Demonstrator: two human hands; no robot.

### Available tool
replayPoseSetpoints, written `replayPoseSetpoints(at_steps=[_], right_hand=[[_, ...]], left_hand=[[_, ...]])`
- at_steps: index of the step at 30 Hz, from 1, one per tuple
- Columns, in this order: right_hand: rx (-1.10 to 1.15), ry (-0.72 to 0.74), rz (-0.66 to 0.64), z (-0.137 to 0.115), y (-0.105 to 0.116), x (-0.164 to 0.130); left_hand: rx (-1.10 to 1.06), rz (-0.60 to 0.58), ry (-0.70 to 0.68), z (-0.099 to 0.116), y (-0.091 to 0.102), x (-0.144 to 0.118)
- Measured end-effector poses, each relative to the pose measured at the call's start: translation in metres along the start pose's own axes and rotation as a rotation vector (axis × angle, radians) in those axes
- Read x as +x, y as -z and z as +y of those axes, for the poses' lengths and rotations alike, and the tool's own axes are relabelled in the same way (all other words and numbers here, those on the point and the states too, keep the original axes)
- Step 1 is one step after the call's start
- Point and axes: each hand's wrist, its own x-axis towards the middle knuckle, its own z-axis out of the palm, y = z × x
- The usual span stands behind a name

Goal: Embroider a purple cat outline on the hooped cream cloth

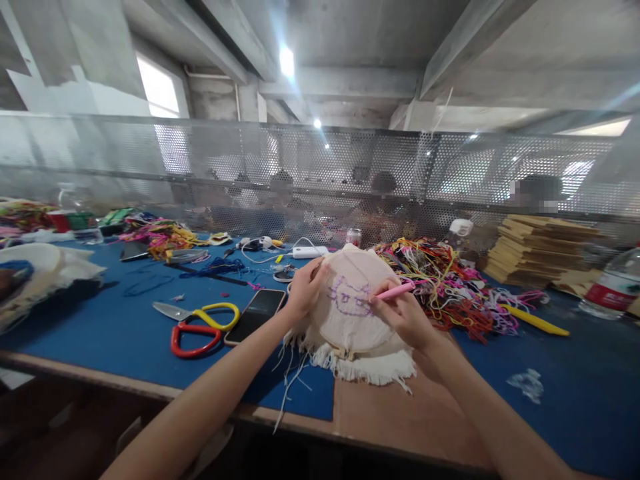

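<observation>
Off-white cloth [350,327] with frayed edges is stretched in a round embroidery hoop [345,353], tilted up before me. It bears a purple cat-face outline [353,298]. My left hand [306,288] is closed on the hoop's left edge, some fingers hidden behind it. My right hand [400,312] pinches a pink pen-shaped tool [396,291], its lower end at the right side of the outline. The fingers cover its tip, so I cannot tell whether it touches the cloth. Scissors [203,327] with red and yellow handles and a dark phone [256,316] lie left of the hoop.
Tangled coloured yarn [450,283] heaps right of the hoop, near a yellow pen-shaped tool [537,321]. Stacked brown packets [535,247] and a water bottle [613,283] stand farther right. Another hoop [55,267] is at the far left. A perforated metal screen [320,160] runs behind the table.
</observation>
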Motion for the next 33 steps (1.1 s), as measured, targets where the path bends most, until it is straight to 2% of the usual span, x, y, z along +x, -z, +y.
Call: replayPoseSetpoints(at_steps=[5,16,20,27,29,33], right_hand=[[-0.004,0.018,0.043,-0.003,0.003,0.001],[0.019,0.034,0.004,0.002,0.000,-0.001],[-0.090,0.105,-0.060,-0.001,0.001,-0.001],[-0.421,0.188,-0.186,0.001,-0.006,0.001],[-0.390,0.182,-0.154,0.003,-0.007,0.002],[-0.190,0.071,-0.026,0.004,-0.005,0.002]], left_hand=[[0.024,-0.003,0.001,0.002,0.001,0.000],[-0.001,-0.003,0.013,0.000,-0.001,-0.001],[-0.018,0.008,0.027,0.002,-0.001,-0.002],[0.040,-0.012,0.043,0.007,0.001,-0.001],[0.042,-0.009,0.030,0.006,0.001,-0.001],[0.015,-0.007,0.035,0.000,0.000,0.000]])
